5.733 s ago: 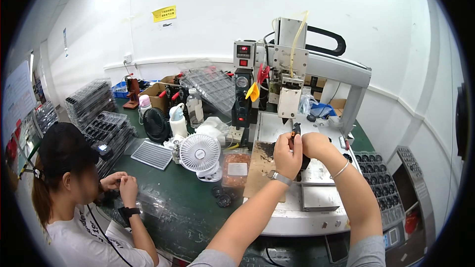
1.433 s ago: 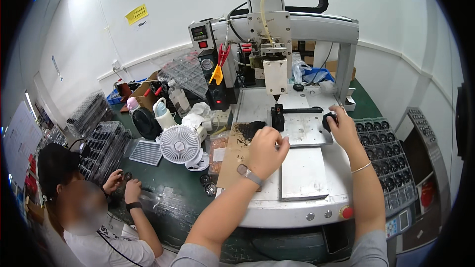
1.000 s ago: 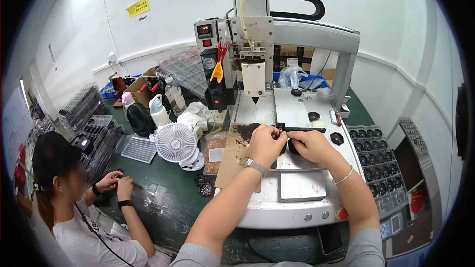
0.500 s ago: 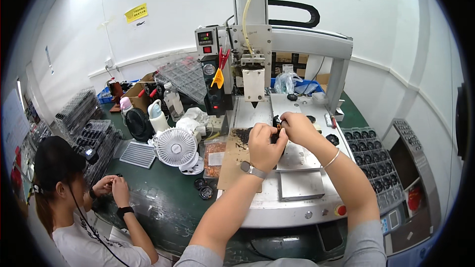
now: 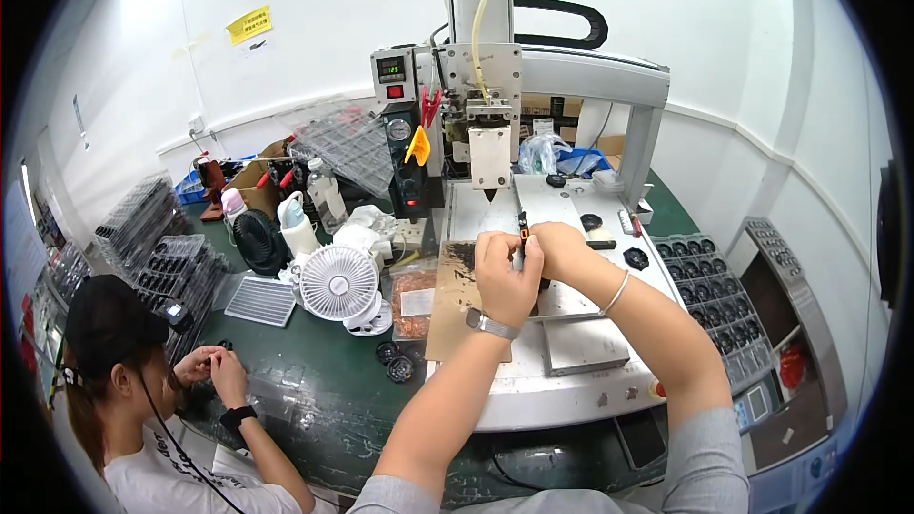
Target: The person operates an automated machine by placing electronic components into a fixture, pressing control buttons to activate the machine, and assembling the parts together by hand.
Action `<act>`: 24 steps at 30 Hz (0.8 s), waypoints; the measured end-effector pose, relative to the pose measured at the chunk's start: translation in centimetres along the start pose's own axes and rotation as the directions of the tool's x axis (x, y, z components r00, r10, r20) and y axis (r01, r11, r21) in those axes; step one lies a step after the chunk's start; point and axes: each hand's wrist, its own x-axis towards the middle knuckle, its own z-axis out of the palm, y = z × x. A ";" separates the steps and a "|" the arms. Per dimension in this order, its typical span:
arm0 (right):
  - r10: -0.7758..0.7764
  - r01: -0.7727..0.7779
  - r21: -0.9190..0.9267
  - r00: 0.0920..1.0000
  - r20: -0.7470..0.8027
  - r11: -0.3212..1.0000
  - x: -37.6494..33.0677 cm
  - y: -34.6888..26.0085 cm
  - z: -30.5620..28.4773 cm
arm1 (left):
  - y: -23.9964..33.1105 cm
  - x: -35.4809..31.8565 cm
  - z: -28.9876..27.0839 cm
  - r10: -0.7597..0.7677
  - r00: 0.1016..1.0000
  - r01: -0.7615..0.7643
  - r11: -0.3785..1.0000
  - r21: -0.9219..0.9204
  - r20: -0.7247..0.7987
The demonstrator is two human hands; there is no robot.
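Over the machine's metal bed [image 5: 476,207], my two closed hands meet. In my left hand [image 5: 505,276] is a slim black tool with an orange part [image 5: 523,230], standing nearly upright; its lower end is hidden by my fingers. My right hand [image 5: 560,249] presses close beside it with curled fingers. A bit of something black shows beneath the hands, too covered to name. Below my left hand lies a brown board [image 5: 457,319] strewn with black scraps. A pointed dispensing head [image 5: 490,167] hangs just beyond my hands. Round black parts [image 5: 636,258] rest on the bed.
At the left, a co-worker [image 5: 119,352] handles a small dark part. Nearby are a white fan [image 5: 339,284], a bag of copper-coloured bits [image 5: 413,309] and stacked clear trays [image 5: 143,214]. A tray of round black parts [image 5: 714,295] sits at the right.
The view has shifted slightly. The tool now stands more upright between my hands. My right hand has turned and curled in lower, against my left.
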 end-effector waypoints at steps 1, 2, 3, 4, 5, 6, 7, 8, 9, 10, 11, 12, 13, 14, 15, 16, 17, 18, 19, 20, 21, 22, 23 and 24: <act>0.052 -0.046 -0.063 0.993 0.106 0.997 0.4 -0.3 -0.9 | 0.1 0.1 0.0 -0.031 1.000 0.031 1.000 0.000 0.000; 0.110 -0.084 -0.130 0.972 0.208 0.988 0.8 -0.6 -1.5 | 0.1 0.1 -0.1 -0.062 0.998 0.062 0.998 0.001 0.000; 0.152 -0.103 -0.238 0.969 0.195 0.966 1.0 -0.7 -1.6 | 0.0 0.1 0.0 -0.061 0.998 0.061 0.998 -0.001 0.002; 0.156 -0.109 -0.239 0.969 0.192 0.965 1.1 -0.7 -1.1 | -0.2 0.2 0.2 -0.068 0.998 0.068 0.998 -0.003 -0.011; 0.101 -0.085 -0.200 0.992 0.075 0.976 1.1 -0.6 -0.1 | -0.3 0.1 0.3 -0.078 0.997 0.078 0.997 0.000 -0.022; 0.050 -0.057 -0.163 0.998 -0.045 0.985 1.3 -0.6 0.8 | -0.4 0.1 0.3 -0.078 0.997 0.078 0.997 0.000 -0.017; 0.073 -0.054 -0.091 0.973 0.218 0.994 1.7 -1.1 1.4 | -0.6 0.0 0.0 -0.115 0.993 0.114 0.993 -0.030 -0.025; 0.065 -0.056 -0.104 0.994 0.086 0.993 2.1 -0.3 2.5 | -0.6 0.2 0.2 -0.146 0.989 0.144 0.987 -0.072 -0.028; 0.056 -0.061 -0.119 0.997 -0.047 0.991 2.2 0.8 3.5 | -0.7 0.4 0.4 -0.139 0.989 0.136 0.989 -0.062 -0.045; -0.006 0.010 0.024 0.986 -0.168 1.000 1.7 1.3 3.4 | -0.8 0.9 0.3 -0.111 0.990 0.106 0.993 -0.057 -0.084; 0.050 -0.016 0.154 0.975 -0.216 0.988 1.2 0.8 2.3 | -1.0 1.2 -0.3 -0.081 0.989 0.077 0.996 -0.040 -0.121; 0.110 -0.035 0.281 0.961 -0.254 0.959 0.6 0.5 1.0 | -1.3 1.4 -1.3 -0.105 0.985 0.103 0.994 -0.018 -0.137; 0.063 0.050 0.283 0.924 -0.377 0.958 -0.8 1.7 -0.2 | -0.6 1.6 -2.3 -0.095 0.984 0.092 0.995 -0.026 -0.151; -0.085 0.156 0.182 0.935 -0.345 0.971 -3.1 2.1 -1.9 | -0.3 2.0 -4.3 -0.078 0.981 0.077 0.997 -0.011 -0.179; -0.211 0.240 0.061 0.929 -0.303 0.969 -6.7 3.2 -5.0 | -0.3 1.5 -6.0 -0.110 0.985 0.093 0.987 -0.132 -0.130; -0.223 0.228 0.047 0.972 -0.079 0.973 -10.1 4.0 -8.0 | 0.8 1.1 -8.1 -0.070 0.991 0.060 0.994 -0.095 -0.110; -0.244 0.243 0.029 0.969 0.031 0.970 -13.1 6.8 -8.2 | 2.0 0.2 -10.2 -0.043 0.996 0.037 0.997 -0.069 -0.081; -0.128 0.127 0.020 0.962 0.239 0.992 -16.4 8.7 -8.0 | 3.0 -0.6 -13.1 -0.027 0.996 0.026 0.999 -0.023 -0.087; -0.034 0.065 -0.059 0.905 0.425 0.996 -19.5 10.4 -7.7 | 3.7 -1.8 -16.5 0.022 1.000 -0.022 0.988 0.155 -0.001; 0.033 0.067 -0.155 0.824 0.566 0.986 -22.0 11.4 -7.3 | 4.2 -3.2 -19.4 -0.031 0.999 0.034 0.975 0.220 -0.020; 0.138 -0.039 -0.168 0.762 0.633 0.985 -23.4 11.6 -6.8 | 4.4 -4.8 -22.2 -0.122 0.993 0.113 0.907 0.405 -0.004; 0.136 -0.038 -0.166 0.761 0.635 0.985 -24.4 12.4 -6.1 | 4.5 -6.2 -24.2 -0.198 0.977 0.122 0.822 0.556 0.079; 0.116 -0.081 -0.085 0.788 0.605 0.993 -25.4 13.5 -5.4 | 4.2 -7.6 -25.9 -0.287 0.946 0.109 0.719 0.686 0.150; 0.091 -0.116 0.009 0.816 0.571 0.993 -25.8 14.6 -4.6 | 3.7 -9.5 -27.6 -0.287 0.945 0.105 0.716 0.690 0.155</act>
